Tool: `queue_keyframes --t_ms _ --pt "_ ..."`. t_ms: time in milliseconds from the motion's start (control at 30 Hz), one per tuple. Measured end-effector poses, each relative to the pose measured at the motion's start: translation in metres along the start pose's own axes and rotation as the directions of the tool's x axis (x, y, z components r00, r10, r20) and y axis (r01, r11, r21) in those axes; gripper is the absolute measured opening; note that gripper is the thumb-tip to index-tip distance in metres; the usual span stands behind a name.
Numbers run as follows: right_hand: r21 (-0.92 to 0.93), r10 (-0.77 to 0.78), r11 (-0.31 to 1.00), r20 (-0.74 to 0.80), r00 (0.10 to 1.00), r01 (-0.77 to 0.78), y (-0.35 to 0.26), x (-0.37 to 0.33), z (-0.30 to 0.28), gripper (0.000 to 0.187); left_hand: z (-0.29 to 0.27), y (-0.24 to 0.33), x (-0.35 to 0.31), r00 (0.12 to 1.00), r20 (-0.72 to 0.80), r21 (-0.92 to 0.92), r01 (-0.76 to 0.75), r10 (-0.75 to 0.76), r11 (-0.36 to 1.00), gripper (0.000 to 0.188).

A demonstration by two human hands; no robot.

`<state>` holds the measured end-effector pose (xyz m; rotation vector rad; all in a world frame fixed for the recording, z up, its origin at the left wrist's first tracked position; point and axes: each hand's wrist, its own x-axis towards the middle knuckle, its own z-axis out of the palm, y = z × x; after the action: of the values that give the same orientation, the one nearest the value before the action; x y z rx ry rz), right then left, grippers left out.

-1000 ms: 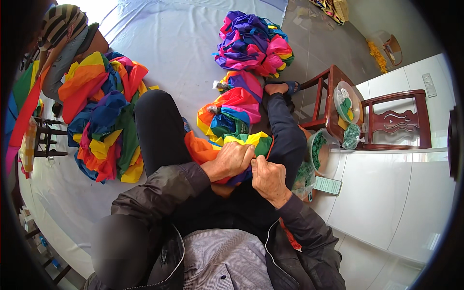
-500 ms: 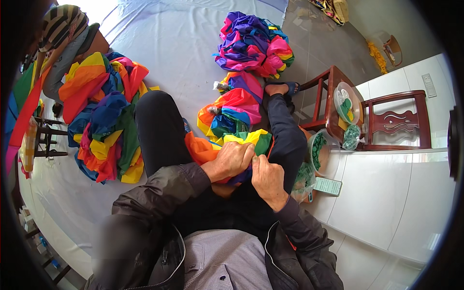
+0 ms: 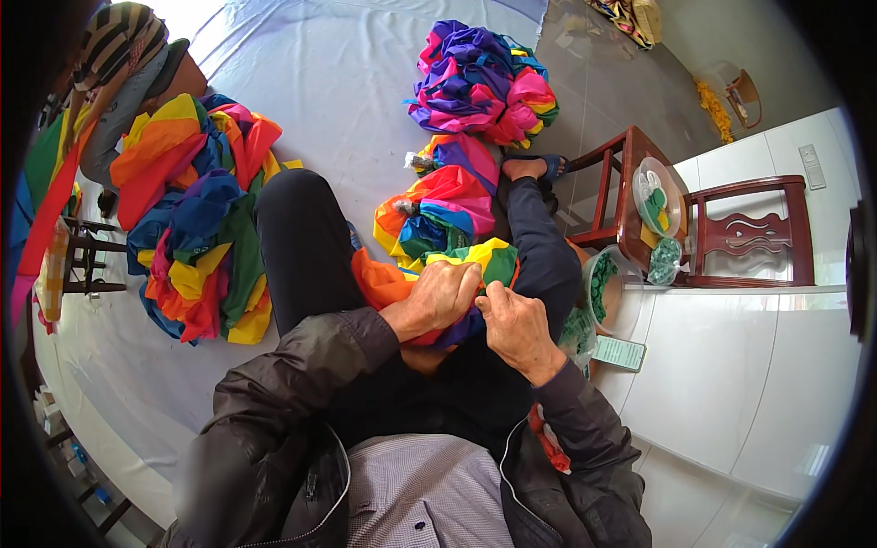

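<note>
Between my knees lies a rainbow-striped cloth [image 3: 376, 281] of thin, shiny fabric, its orange, yellow and green parts showing past my hands. My left hand [image 3: 437, 297] is closed in a fist on the cloth's near part. Close beside it, my right hand [image 3: 521, 333] pinches with thumb and forefinger near the left fist; whatever lies between those fingertips is too small or hidden to make out. More rainbow cloth [image 3: 452, 196] is bunched on the floor just past my lap, with small grey wrapped bits on it.
A big heap of rainbow cloth [image 3: 206, 228] lies left of my knee, another pile [image 3: 475, 82] farther ahead. To the right stand a wooden chair [image 3: 630, 196], tubs of green pieces [image 3: 603, 283] and a pale green card [image 3: 619, 353]. At far left a person [image 3: 119, 55] handles cloth.
My right hand has shifted slightly right, its fingers a little less curled and farther from the left fist. A red thing now shows beside my jacket. The left hand has hardly moved.
</note>
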<state>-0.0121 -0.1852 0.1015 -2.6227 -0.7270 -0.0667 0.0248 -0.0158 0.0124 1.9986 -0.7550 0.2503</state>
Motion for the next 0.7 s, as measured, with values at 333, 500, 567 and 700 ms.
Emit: queue_keyframes --t_ms 333,500,567,700 --pt "-0.012 0.111 0.994 -0.063 0.992 -0.112 -0.016 -0.007 0.010 0.023 0.004 0.002 -0.006 0.998 0.054 0.039 0.040 -0.042 0.998 0.016" --pt "-0.037 0.191 0.980 -0.114 0.975 -0.196 -0.019 -0.006 0.017 0.026 0.005 0.002 -0.004 0.997 0.051 0.034 0.063 -0.065 0.997 0.017" --pt "-0.039 0.204 0.977 -0.132 0.970 -0.211 -0.019 -0.006 0.020 0.027 0.005 0.002 -0.003 0.994 0.060 0.043 0.084 -0.086 0.996 0.019" --pt "-0.025 0.250 0.967 -0.127 0.960 -0.255 -0.017 -0.004 0.022 0.029 0.004 0.002 -0.002 0.994 0.053 0.037 0.089 -0.091 0.995 0.019"
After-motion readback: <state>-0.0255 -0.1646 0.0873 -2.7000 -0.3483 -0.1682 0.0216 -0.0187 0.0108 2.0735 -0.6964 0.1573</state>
